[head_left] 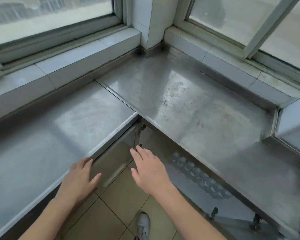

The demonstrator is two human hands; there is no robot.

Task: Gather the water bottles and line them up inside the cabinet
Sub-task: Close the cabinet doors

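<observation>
Now, water bottles (200, 177): lined up in the cabinet (178, 174), half hidden under the counter (189, 108).
Left hand (80, 177): fingers flat, laid on the counter edge.
Right hand (149, 170): fingers spread, nothing held.

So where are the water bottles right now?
The water bottles stand in a row inside the open cabinet on the right, just under the steel counter's front edge, right of the right hand.

A row of water bottles (200, 177) stands inside the cabinet (180, 172), under the right counter (189, 104). The left hand (80, 177) rests on the near edge of the left counter (42, 135). The right hand (149, 168) hovers between them, before the cabinet opening, left of the bottles.
</observation>
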